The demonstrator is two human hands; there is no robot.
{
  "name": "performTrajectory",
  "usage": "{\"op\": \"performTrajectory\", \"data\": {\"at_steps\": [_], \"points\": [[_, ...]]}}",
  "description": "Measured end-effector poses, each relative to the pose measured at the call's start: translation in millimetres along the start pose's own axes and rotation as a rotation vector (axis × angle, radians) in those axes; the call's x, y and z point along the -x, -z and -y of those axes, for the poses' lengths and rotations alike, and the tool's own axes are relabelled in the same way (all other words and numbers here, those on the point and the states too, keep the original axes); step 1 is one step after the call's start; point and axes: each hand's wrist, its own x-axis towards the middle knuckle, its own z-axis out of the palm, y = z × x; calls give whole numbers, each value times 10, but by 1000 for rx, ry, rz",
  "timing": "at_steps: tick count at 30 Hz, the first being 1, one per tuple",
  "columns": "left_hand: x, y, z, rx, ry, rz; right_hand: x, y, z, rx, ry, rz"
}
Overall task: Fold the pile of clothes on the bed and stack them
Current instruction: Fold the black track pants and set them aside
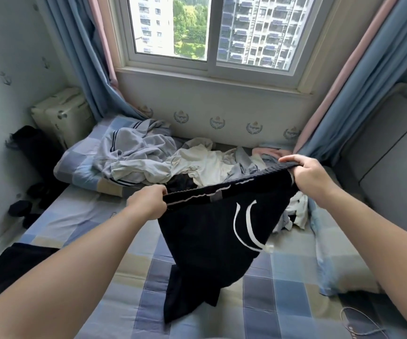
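The blue-and-beige checked bed (75,223) carried a crumpled grey-and-white clothes pile (197,165) along its far edge, a checked pillow (80,167) at the far left corner, and a dark garment (9,270) at the near left edge.

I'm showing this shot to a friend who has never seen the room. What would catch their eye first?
First, the black garment with white drawstrings, held up mid-frame by its waistband between the left hand and the right hand, its lower end trailing on the checked bed. Behind it, a rumpled pile of pale clothes lies below the bright window.
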Motion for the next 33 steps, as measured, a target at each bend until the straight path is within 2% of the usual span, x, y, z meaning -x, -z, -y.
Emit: {"op": "performTrajectory", "data": {"at_steps": [2,4,6,9,13,16,18,20,22,25,27,30,33], "points": [[-62,89,-7,122,25,48,1,18,-125,166,-5,-6],[-105,167,-24,466,88,127,26,51,-243,340,-30,13],[-99,255,-51,802,157,154,67,72,-322,411,-92,53],[-117,399,-82,949,163,100,127,27,-304,325,-163,118],[-219,573,-86,1082,122,-66,202,-16,-107,28,-216,259],[-297,688,-16,1008,-40,-88,201,2,42,-25,-190,299],[-328,815,61,717,-159,-98,158,32,118,82,-140,275],[-322,982,112,403,-227,-115,75,85,199,320,-42,175],[-313,1190,147,195,-258,-155,5,143,343,511,-8,48],[-244,1568,82,-41,-206,-262,-120,190,622,461,-18,-27],[-208,1829,-7,-24,-82,-281,-204,210,872,267,-21,-54],[-187,2192,-98,353,66,-193,-371,274,1242,-2,-51,-25],[-124,2602,-129,519,13,-280,-554,410,1582,-127,-27,-19]]}}
